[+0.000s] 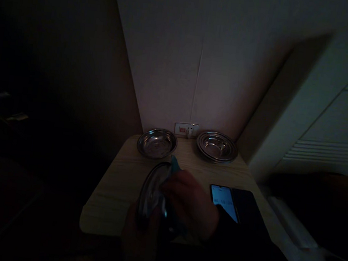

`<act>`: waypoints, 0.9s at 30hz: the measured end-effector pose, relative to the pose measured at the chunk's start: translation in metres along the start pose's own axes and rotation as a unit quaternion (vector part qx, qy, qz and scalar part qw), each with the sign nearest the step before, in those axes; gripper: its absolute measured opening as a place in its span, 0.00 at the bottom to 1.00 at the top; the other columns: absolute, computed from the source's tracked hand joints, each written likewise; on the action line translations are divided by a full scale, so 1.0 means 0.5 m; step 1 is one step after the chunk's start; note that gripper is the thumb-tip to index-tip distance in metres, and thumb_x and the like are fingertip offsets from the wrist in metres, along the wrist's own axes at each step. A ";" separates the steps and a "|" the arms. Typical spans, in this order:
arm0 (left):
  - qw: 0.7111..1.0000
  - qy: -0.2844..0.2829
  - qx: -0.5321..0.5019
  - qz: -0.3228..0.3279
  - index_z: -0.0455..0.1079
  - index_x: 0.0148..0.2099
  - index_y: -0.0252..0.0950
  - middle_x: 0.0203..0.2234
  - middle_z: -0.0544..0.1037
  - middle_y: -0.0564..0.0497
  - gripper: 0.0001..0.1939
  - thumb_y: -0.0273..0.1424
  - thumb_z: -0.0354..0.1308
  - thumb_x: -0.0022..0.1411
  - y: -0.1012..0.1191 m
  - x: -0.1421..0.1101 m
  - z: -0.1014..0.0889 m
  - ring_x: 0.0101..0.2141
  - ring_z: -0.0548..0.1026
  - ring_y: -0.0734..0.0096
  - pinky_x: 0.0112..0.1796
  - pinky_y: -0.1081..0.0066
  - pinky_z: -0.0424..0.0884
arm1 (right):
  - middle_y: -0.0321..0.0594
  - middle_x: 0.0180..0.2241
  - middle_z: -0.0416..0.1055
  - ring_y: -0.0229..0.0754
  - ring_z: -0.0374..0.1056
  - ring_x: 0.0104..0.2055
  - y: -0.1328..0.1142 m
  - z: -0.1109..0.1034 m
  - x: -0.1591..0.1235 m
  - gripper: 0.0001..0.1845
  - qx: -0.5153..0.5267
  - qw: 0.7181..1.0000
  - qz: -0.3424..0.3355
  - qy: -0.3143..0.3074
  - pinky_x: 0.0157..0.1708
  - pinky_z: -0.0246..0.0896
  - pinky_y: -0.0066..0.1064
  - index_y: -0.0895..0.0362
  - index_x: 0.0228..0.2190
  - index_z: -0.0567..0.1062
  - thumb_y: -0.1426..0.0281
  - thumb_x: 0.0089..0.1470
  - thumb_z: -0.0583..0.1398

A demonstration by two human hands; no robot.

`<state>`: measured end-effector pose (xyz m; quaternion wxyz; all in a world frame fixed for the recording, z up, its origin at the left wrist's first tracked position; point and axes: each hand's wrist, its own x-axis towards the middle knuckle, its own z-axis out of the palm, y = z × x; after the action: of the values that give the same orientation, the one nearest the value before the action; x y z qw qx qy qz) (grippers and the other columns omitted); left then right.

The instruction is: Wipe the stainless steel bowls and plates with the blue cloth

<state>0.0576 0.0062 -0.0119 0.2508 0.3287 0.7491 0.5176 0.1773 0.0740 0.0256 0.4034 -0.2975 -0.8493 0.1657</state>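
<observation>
Gripping a metal dish (151, 186) by its lower edge, the left hand (140, 229) tilts it over the table (111, 201), seemingly to face the right hand (190, 197), whose curled fingers press a blue cloth (174, 164) inside. Stacked dishes (217, 147) and a phone (224, 200) sit aside, likely out of the way.

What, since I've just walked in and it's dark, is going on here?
A person's left hand holds a metal dish tilted up; the right hand holds what looks like a blue cloth against it. On the table, other metal dishware sits back left, a dish stack back right, and a lit phone nearer, on the right.
</observation>
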 end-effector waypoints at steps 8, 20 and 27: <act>1.000 0.018 0.015 0.007 0.68 0.37 0.37 0.30 0.76 0.49 0.21 0.48 0.54 0.48 -0.005 0.013 -0.005 0.33 0.73 0.61 0.33 0.66 0.68 | 0.42 0.33 0.70 0.40 0.65 0.37 0.008 0.042 -0.015 0.09 0.031 0.997 0.032 0.064 0.38 0.63 0.32 0.57 0.34 0.74 0.75 0.57 0.53; 1.000 0.028 0.005 -0.009 0.69 0.38 0.36 0.31 0.76 0.48 0.22 0.49 0.50 0.53 -0.026 0.052 -0.009 0.34 0.73 0.63 0.33 0.68 0.67 | 0.37 0.32 0.71 0.38 0.68 0.35 0.048 0.023 -0.089 0.05 0.063 0.966 0.199 0.156 0.36 0.64 0.28 0.54 0.34 0.73 0.73 0.55 0.57; 0.999 0.037 0.018 -0.032 0.68 0.36 0.36 0.29 0.75 0.49 0.22 0.50 0.49 0.54 -0.040 0.065 -0.011 0.31 0.72 0.64 0.31 0.67 0.66 | 0.39 0.35 0.71 0.39 0.68 0.38 0.025 0.057 -0.157 0.08 0.035 0.975 0.185 0.121 0.38 0.65 0.30 0.53 0.37 0.73 0.74 0.55 0.57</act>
<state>0.0274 0.0225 -0.0301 0.2335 0.2901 0.7770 0.5076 0.1986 0.0321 -0.0447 0.4755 -0.4531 -0.7180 0.2305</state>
